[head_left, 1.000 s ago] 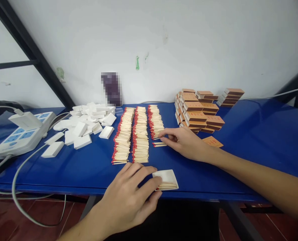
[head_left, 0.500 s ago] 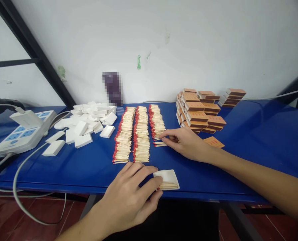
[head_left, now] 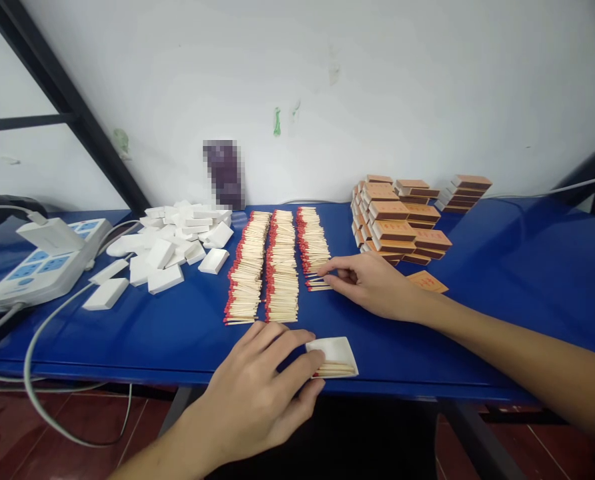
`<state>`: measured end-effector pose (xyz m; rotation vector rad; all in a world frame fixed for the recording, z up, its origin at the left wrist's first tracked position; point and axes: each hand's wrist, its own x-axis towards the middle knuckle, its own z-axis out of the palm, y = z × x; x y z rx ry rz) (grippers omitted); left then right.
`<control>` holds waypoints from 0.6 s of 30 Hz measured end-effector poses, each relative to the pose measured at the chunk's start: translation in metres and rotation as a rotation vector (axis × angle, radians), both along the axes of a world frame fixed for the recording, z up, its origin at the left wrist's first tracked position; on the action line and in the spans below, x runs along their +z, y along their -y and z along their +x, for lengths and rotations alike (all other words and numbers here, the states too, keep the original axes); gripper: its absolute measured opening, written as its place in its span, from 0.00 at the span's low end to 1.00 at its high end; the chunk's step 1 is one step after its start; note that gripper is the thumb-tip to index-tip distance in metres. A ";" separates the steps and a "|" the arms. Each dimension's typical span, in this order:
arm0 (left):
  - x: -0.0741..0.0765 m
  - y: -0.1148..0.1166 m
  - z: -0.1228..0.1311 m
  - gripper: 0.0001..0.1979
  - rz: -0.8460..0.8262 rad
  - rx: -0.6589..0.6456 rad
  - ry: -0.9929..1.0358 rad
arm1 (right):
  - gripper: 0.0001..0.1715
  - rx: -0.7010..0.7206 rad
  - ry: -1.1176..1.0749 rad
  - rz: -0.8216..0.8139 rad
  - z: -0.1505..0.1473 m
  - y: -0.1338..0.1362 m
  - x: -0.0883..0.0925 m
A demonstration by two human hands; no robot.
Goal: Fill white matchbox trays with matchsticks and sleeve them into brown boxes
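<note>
At the table's front edge, my left hand (head_left: pixel 272 387) grips the left end of a white matchbox tray (head_left: pixel 338 348). Several red-tipped matches (head_left: pixel 337 368) lie along the near side inside that tray. My right hand (head_left: pixel 365 283) is at the near end of the rightmost row of matches (head_left: pixel 313 237), thumb and forefinger pinched on the tail ends of matches there. A few matches lie slightly apart just under those fingertips. Two longer rows of matches, the middle one (head_left: pixel 282 267) and the left one (head_left: pixel 249 267), lie alongside with heads to the left.
White empty trays (head_left: pixel 177 233) are heaped at left, beside a power strip (head_left: pixel 52 260) with cables. Brown matchboxes (head_left: pixel 395 230) are stacked at right, with a smaller stack (head_left: pixel 465 193) behind. A flat orange matchbox sleeve (head_left: pixel 429 281) lies past my right wrist.
The right fingertips have shifted the loose matches at the row's near end slightly. My left hand keeps its hold on the tray; the view has moved very little.
</note>
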<state>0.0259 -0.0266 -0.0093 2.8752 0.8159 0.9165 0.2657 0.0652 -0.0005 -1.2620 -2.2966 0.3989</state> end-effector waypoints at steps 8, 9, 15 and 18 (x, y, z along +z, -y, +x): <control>-0.001 0.000 -0.002 0.09 -0.001 -0.003 0.004 | 0.14 0.023 -0.005 -0.014 0.000 0.001 0.003; -0.001 0.000 -0.002 0.09 -0.003 -0.003 0.003 | 0.14 0.031 -0.016 -0.019 -0.001 0.001 0.003; -0.001 0.000 -0.002 0.09 -0.009 -0.004 -0.007 | 0.13 0.044 -0.053 -0.015 0.000 0.001 0.004; 0.000 0.000 -0.002 0.09 -0.007 -0.004 -0.007 | 0.15 0.016 -0.039 0.003 0.001 0.000 0.003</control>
